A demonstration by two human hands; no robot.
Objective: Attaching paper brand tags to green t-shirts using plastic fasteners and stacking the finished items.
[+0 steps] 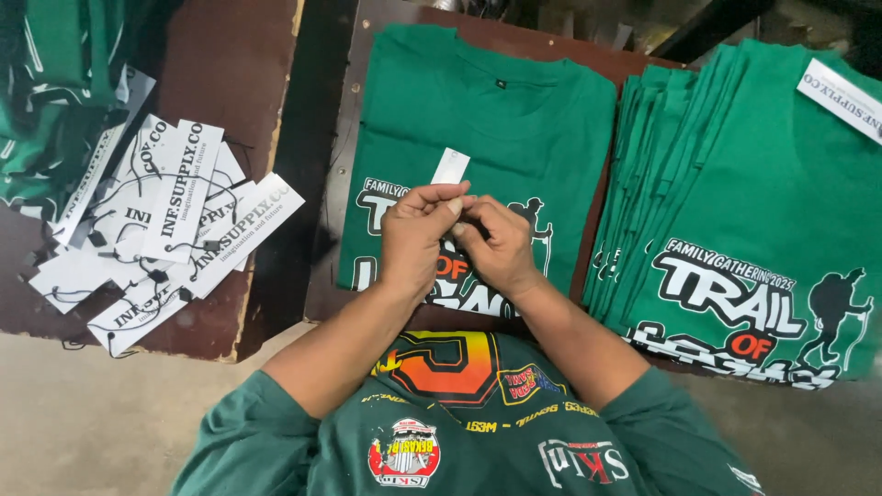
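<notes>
Both hands meet above the middle of a brown wooden surface [386, 41], over a folded green shirt [487, 119] that lies flat with its collar toward the far edge and its white and orange print toward the near edge. The left hand [415, 241] has its fingers [441, 195] curled together, pinching the lower end of a small white paper tag [450, 167], which stands up slightly tilted above the shirt's chest. The right hand [496, 246] presses against the left, its fingertips pressed together at the same spot just under the tag; whether it grips the tag itself or a string cannot be told, since the fingers hide that point.

Toward the right edge of the surface, just beside the flat shirt, sits a stack of folded green shirts [763, 230] with the same print, their folded edges fanned out along the stack's left side. A white tag [841, 96] lies on top of the stack at its far right corner.

On a separate brown board [230, 64] to the left, a loose heap of white printed tags with black strings [175, 230] spreads toward its near edge. More green fabric [55, 83] bunches at the far left corner. The person's green sleeves and printed shirt front fill the bottom of the view.
</notes>
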